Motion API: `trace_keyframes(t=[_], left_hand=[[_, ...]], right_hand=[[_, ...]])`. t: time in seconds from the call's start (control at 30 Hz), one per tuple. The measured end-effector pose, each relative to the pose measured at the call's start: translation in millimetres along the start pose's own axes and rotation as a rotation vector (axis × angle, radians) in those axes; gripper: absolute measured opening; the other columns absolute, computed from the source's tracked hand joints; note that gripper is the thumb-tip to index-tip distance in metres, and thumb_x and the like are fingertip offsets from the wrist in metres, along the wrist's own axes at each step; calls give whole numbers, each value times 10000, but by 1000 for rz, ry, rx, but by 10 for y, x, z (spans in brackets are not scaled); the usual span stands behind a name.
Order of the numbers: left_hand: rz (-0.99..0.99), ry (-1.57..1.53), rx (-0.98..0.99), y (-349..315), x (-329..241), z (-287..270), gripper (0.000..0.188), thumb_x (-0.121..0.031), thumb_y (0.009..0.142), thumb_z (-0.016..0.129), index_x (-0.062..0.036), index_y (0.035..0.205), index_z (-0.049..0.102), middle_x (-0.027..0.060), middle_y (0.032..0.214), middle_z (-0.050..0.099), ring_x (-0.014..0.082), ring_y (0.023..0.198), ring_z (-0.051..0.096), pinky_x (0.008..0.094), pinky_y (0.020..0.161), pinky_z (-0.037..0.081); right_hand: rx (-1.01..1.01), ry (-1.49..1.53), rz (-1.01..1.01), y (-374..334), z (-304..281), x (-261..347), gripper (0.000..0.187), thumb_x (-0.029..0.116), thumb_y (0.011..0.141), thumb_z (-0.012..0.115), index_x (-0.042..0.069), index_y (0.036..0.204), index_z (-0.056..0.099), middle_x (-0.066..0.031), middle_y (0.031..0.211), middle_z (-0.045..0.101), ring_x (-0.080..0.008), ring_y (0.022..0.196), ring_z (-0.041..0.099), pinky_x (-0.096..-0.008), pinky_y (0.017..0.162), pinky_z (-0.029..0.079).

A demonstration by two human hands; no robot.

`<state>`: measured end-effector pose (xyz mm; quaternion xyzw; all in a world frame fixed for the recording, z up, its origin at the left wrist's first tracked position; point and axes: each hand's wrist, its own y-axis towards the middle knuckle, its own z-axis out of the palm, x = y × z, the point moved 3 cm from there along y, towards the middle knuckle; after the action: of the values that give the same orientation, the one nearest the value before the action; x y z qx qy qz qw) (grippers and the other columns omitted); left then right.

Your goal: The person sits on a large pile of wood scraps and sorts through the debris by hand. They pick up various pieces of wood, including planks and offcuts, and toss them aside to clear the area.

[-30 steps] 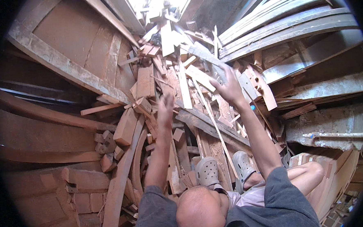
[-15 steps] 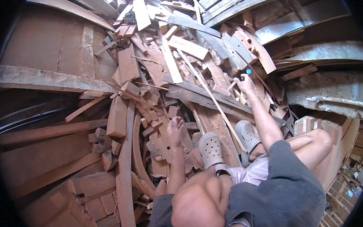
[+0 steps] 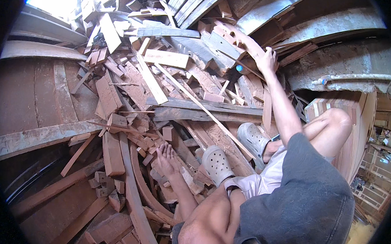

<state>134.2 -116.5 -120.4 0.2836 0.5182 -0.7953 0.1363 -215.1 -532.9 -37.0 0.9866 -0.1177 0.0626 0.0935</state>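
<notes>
The left hand (image 3: 166,156) lies flat with fingers spread and open on the small reddish wood offcuts (image 3: 154,144) in the middle of the heap, closed on none of them. Just beside it a curved wooden strip (image 3: 135,187) runs down toward the lower edge, and a short thick block (image 3: 112,153) sits a little further left. The right hand (image 3: 267,60) reaches far up to the right, its fingers curled over the end of a curved reddish plank (image 3: 239,38) near the top of the pile; how firmly it holds the plank I cannot tell. A small blue cap (image 3: 239,68) shows just left of that hand. Between the hands a long thin batten (image 3: 203,108) slants across grey weathered boards (image 3: 203,110). Two pale grey perforated clogs (image 3: 232,153) rest on the scrap. No container is in view; the wood lies loose.
</notes>
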Motion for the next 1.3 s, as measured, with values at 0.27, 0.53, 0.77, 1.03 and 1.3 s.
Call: trace_keyframes(t=[0.27, 0.53, 0.77, 1.03, 1.3], left_hand=[[-21, 28, 77, -47, 134, 282, 546, -444, 952, 442, 21, 1237, 466, 138, 1220, 538, 229, 1108, 523, 347, 967, 388], [-45, -19, 205, -41, 78, 657, 521, -435, 952, 447, 10, 1220, 484, 135, 1215, 547, 227, 1114, 523, 337, 967, 384], [-70, -29, 312, -177, 227, 1004, 501, -430, 947, 460, 4, 1192, 502, 144, 1202, 559, 243, 1112, 524, 345, 952, 387], [-166, 25, 378, -338, 104, 994, 496, -441, 938, 467, -3, 1166, 514, 135, 1174, 572, 243, 1079, 533, 321, 928, 412], [-292, 205, 459, -504, 242, 1405, 483, -452, 932, 471, -35, 1170, 521, 110, 1198, 562, 234, 1102, 519, 333, 934, 396]], right_hand=[[401, -84, -147, 292, -30, -225, 319, 326, 856, 559, 44, 986, 637, -206, 1006, 638, -387, 963, 602, -448, 824, 483], [330, 203, -287, -708, -1795, -276, 348, 314, 876, 559, -18, 777, 584, -241, 723, 588, -374, 692, 583, -428, 631, 451], [550, 802, -144, -2305, -2084, -512, 282, 273, 904, 583, 8, 813, 611, -46, 677, 548, -113, 644, 500, -308, 575, 425], [360, 1107, -213, -1065, -1769, 2826, 567, 547, 838, 558, -3, 953, 628, -162, 783, 655, -260, 676, 652, -385, 628, 514], [-53, 1035, -926, -829, -3469, 2908, 656, 418, 807, 619, -69, 1204, 428, -223, 1045, 539, -350, 946, 571, -475, 842, 461]])
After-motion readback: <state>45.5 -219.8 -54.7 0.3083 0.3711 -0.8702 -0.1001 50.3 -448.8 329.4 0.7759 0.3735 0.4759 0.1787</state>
